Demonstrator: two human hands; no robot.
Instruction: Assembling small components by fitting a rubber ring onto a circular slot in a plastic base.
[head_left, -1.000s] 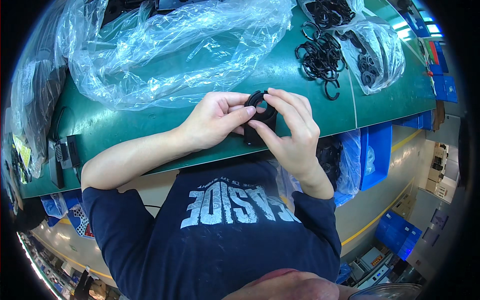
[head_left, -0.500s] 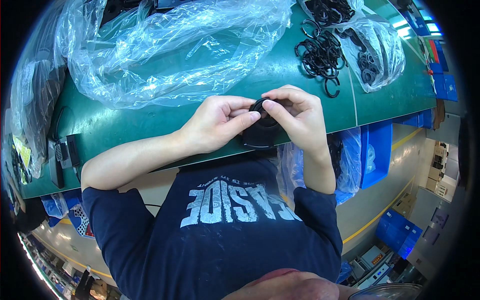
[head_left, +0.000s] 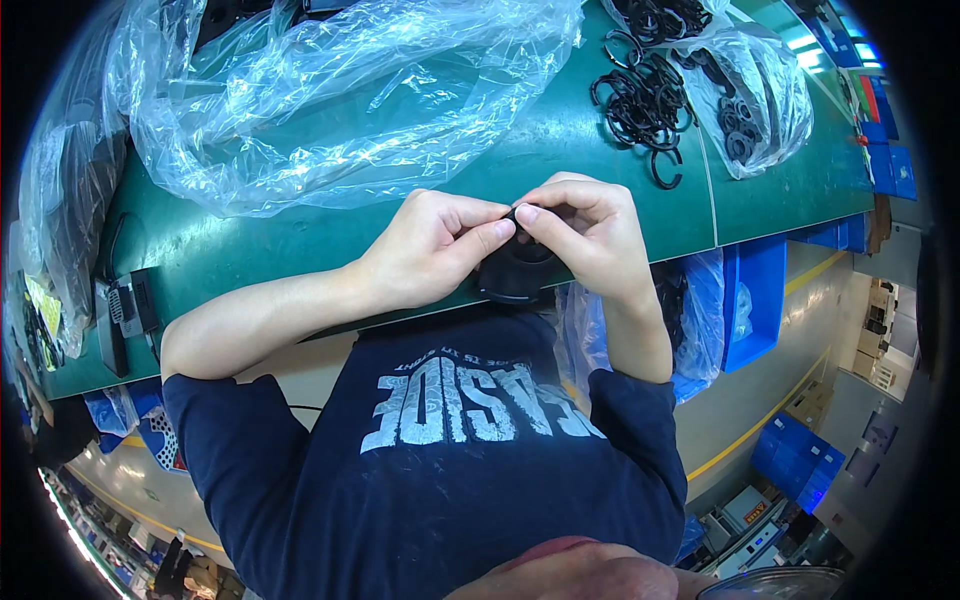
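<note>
Near the front edge of the green table, a black plastic part (head_left: 515, 277) with a round middle and a wider curved base sits below my fingertips. My left hand (head_left: 430, 245) comes in from the left, thumb and forefinger pinched on a thin black ring (head_left: 513, 214) above that part. From the other side my right hand (head_left: 590, 230) pinches the same ring, its thumb almost touching the left one. The fingers cover most of the ring, so how it sits against the part is hidden. Several loose black open rings (head_left: 645, 105) lie in a pile at the far right.
A large clear plastic bag (head_left: 340, 130) spreads over the far left of the green table (head_left: 260, 255). Black round parts fill a clear bag (head_left: 755, 110) at the right. A small black device (head_left: 133, 303) stands at the left edge. Below the table's right side hangs a blue bin (head_left: 755, 310).
The ring has tilted and now shows only as a narrow edge between my fingertips. Both hands have drawn slightly closer together, and the black part has shifted a little left.
</note>
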